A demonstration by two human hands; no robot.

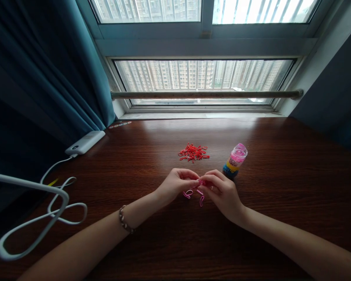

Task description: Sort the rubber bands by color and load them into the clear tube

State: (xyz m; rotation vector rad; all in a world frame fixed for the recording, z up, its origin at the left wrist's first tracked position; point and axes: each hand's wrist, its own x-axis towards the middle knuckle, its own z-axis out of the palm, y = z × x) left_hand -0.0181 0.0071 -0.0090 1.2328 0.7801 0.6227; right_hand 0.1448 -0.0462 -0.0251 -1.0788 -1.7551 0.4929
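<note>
Fingers (196,183) of both hands pinch small pink pieces (201,182) together.

I see thin pink loops (199,192), some bent, lying loose left of and nearer than the jar (234,162); a small pink piece (201,182) is pinched beside them

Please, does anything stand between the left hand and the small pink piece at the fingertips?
Nothing visible does: the left hand pinches the small pink piece together with the right hand. The pile of small red looped pieces lies beyond both hands, not between.
</note>
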